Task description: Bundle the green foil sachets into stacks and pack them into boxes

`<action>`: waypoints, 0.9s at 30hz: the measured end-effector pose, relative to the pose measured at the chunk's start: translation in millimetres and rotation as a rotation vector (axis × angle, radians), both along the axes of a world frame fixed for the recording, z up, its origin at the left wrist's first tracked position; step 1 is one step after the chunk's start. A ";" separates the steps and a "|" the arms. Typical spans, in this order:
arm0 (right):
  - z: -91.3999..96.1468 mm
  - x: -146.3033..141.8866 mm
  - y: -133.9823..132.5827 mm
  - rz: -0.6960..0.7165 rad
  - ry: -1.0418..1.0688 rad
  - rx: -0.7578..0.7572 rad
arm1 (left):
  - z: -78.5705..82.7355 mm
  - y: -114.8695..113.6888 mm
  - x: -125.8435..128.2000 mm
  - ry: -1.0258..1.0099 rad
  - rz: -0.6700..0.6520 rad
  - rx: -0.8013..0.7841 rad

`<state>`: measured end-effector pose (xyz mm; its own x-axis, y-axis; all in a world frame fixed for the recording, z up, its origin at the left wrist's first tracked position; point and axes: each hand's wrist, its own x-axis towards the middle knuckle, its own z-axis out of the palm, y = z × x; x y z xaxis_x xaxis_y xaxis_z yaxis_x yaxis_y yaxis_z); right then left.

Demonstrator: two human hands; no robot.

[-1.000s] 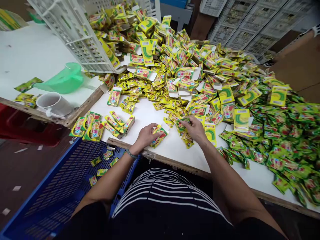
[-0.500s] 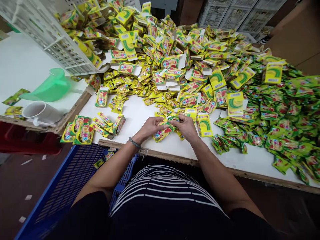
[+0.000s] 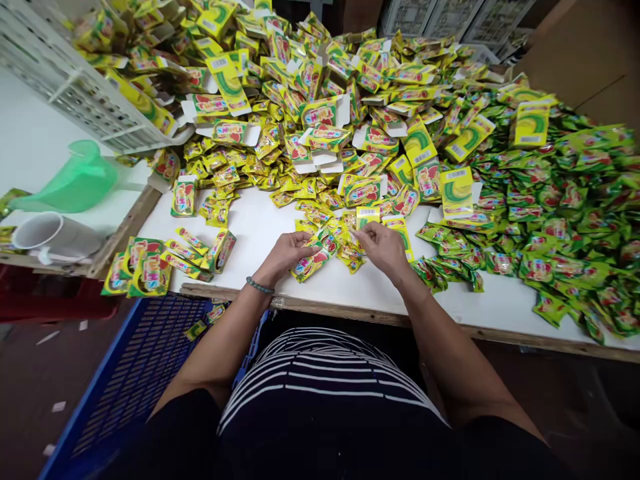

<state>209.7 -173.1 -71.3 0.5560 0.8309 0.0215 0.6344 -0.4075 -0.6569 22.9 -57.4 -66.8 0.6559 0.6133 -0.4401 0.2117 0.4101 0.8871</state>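
My left hand (image 3: 286, 254) is closed around a small bunch of yellow-green sachets (image 3: 311, 261) at the near edge of the white table (image 3: 260, 227). Just to its right, my right hand (image 3: 381, 248) has its fingers pinched over loose sachets (image 3: 350, 252) lying by the bunch. Behind both hands spreads a big heap of yellow sachets and flat yellow cartons (image 3: 320, 120). A mass of green sachets (image 3: 550, 200) covers the table's right side. Several filled cartons (image 3: 165, 257) lie at the table's near left corner.
A blue plastic crate (image 3: 135, 373) stands on the floor at my lower left with a few sachets in it. On the left bench sit a green scoop (image 3: 75, 183) and a white mug (image 3: 47, 233). A white crate (image 3: 75, 87) lies tipped at the upper left.
My right hand drew back from the pile to meet my left hand at the bunch of sachets. The view has tilted, so everything sits a little lower and further left.
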 end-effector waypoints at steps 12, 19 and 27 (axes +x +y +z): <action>-29.9 -10.2 -14.8 0.077 -0.111 -0.033 | -3.2 1.8 -3.5 -0.041 0.026 -0.017; -22.3 -6.8 -6.8 -0.025 0.486 0.320 | -10.2 2.6 -0.3 0.017 -0.022 0.024; -7.3 -5.4 15.7 0.097 0.693 0.146 | -0.1 2.1 -1.7 -0.055 -0.138 -0.026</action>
